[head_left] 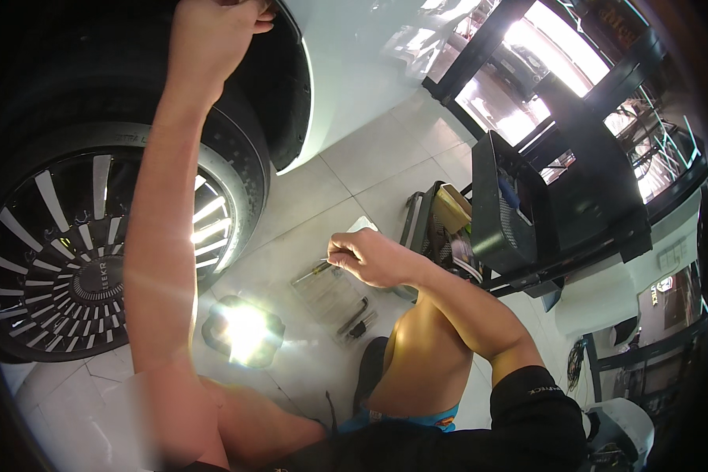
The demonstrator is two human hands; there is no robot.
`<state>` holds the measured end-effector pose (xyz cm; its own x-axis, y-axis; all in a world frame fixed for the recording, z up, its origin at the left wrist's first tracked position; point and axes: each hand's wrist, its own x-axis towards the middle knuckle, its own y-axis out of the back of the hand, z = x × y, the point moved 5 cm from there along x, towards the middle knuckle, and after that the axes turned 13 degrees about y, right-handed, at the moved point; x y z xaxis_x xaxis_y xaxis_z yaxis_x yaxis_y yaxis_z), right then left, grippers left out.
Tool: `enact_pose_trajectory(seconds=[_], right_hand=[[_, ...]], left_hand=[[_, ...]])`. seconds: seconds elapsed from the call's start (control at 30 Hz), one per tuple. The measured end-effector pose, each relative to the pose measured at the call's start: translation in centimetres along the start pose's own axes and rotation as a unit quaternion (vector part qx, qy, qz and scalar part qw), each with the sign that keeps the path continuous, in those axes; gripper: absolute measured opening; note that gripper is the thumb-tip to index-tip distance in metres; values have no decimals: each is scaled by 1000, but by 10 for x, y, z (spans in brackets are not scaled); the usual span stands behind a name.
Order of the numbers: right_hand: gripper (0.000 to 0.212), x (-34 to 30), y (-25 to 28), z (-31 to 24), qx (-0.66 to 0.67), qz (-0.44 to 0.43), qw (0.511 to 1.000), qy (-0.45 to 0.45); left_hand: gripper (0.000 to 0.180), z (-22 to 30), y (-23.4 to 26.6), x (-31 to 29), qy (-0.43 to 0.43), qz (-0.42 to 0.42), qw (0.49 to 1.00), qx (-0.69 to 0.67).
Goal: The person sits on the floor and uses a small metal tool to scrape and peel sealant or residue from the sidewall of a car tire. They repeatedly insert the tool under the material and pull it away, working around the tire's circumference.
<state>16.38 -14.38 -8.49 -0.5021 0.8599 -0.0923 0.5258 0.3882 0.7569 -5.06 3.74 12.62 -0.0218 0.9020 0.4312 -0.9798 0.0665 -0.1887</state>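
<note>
My left hand reaches up to the black wheel-arch liner of a light-coloured car; its fingers are curled, and the top of the picture cuts part of them off. What they hold, if anything, cannot be made out. Lower down and to the right, my right hand is closed with fingertips pinched together, above the floor. Whatever is in that pinch is too small to name. Just beyond it on a clear flat tray or sheet lies a screwdriver with a yellowish handle.
A car wheel with a many-spoked rim stands on the left under my left forearm. A bright work lamp shines on the tiled floor. To the right is a black cart with trays of tools. Small dark tools lie nearer my leg.
</note>
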Motion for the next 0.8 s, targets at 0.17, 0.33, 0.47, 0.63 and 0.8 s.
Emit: enact_pose_trajectory(seconds=[0.17, 0.33, 0.47, 0.63, 0.8], right_hand=[[20, 1, 0, -2, 1, -13, 1000, -2], [19, 0, 0, 0, -3, -19, 1000, -3], [19, 0, 0, 4, -2, -13, 1000, -5], [19, 2, 0, 4, -2, -14, 1000, -1], [24, 2, -3, 5, -8, -12, 1000, 5]], left_hand=[[21, 4, 3, -1, 74, -61, 995, 6], [23, 0, 1, -6, 99, -84, 991, -31], [23, -5, 1, 2, 106, -86, 989, -63], [25, -7, 2, 6, 106, -95, 989, -35], [24, -2, -1, 0, 66, -86, 994, -9]])
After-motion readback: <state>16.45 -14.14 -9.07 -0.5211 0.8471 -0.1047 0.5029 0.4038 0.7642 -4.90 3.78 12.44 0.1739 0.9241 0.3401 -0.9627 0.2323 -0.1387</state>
